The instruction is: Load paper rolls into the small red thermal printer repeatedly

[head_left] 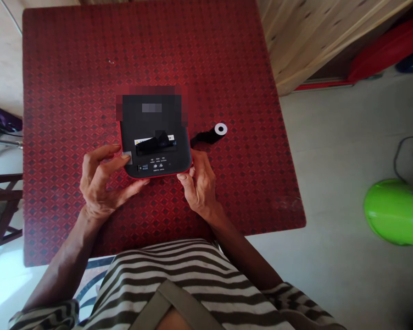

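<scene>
A flat black squarish device with red edges (pixel 182 133) is between my two hands above the table, tilted toward me. Its face carries a white label, a dark strip and small printed icons; the far part is pixelated. My left hand (pixel 101 183) grips the near left corner, fingers on a small grey patch (pixel 127 158) and thumb at the near edge. At the near right corner, my right hand (pixel 201 183) holds on, thumb in front and fingers partly hidden. Just right of the device lies a dark roll-like thing with a white ring-shaped end (pixel 220 129); its kind is unclear.
A red patterned cloth (pixel 248 183) covers the table. On the floor at right stands a bright green rounded object (pixel 392 213), with a dark cord nearby. A dark wooden chair (pixel 7 195) is at left, and wooden panelling (pixel 296 32) rises beyond the table's right side.
</scene>
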The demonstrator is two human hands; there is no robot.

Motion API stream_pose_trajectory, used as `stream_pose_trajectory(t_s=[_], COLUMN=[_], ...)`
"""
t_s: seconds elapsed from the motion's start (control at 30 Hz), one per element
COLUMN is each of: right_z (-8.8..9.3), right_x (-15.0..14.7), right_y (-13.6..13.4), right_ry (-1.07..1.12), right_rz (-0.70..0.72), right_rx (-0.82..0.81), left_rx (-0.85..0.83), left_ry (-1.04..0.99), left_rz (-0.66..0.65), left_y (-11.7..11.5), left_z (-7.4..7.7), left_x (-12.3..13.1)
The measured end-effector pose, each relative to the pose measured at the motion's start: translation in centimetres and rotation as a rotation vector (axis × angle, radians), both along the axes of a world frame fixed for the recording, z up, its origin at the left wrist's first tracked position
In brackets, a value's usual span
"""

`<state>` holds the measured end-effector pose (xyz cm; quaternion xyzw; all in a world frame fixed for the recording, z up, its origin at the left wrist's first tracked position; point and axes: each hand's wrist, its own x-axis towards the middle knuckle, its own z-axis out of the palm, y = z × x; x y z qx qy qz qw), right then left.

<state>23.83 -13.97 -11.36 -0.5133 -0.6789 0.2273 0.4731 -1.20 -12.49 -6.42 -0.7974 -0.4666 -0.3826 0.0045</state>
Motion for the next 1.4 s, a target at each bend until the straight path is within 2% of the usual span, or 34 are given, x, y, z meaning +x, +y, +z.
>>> stream_pose_trajectory(t_s=[0.13, 0.3, 0.53, 0.63, 0.73, 0.8, 0.87, 1.0, 1.1, 1.3, 1.4], right_z=[0.2, 0.2, -0.2, 1.3, 4.4, 6.5, 8.0, 8.5, 8.2, 9.1, 10.0], right_x=[0.1, 0.1, -0.1, 0.6, 1.5, 1.5, 1.0, -1.1, -2.3, -2.4, -1.6], right_y=[-0.1, -0.1, 0.0, 0.0, 1.2, 3.1, 5.7, 10.7, 12.2, 10.5, 9.7], right_ry=[0.001, 0.008, 0.013, -0.024, -0.112, -0.232, -0.368, -0.555, -0.607, -0.475, -0.421], right_rz=[0.005, -0.003, -0.009, -0.034, -0.074, -0.009, 0.112, 0.280, 0.332, 0.376, 0.392], right_rx=[-0.024, -0.010, 0.041, 0.077, 0.176, 0.216, 0.215, 0.089, 0.018, 0.051, 0.002], left_rx=[-0.043, 0.007, -0.030, -0.002, 0.045, 0.061, 0.061, 0.055, 0.035, 0.008, 0.019], left_ry=[-0.060, -0.133, -0.162, -0.165, -0.138, -0.111, -0.089, -0.104, -0.107, -0.078, -0.072], left_rz=[-0.033, -0.108, -0.112, -0.120, -0.114, -0.095, -0.083, -0.107, -0.098, -0.095, -0.102], left_y=[0.4, 1.1, 1.1, 1.1, 1.0, 0.9, 0.8, 0.7, 0.6, 0.4, 0.4], left_z=[-0.2, -0.6, -0.8, -1.1, -1.4, -1.7, -1.9, -2.5, -3.0, -3.3, -3.1], left_x=[0.2, 0.1, 0.2, 0.2, 0.2, 0.1, 0.1, 0.2, 0.1, 0.0, 0.0])
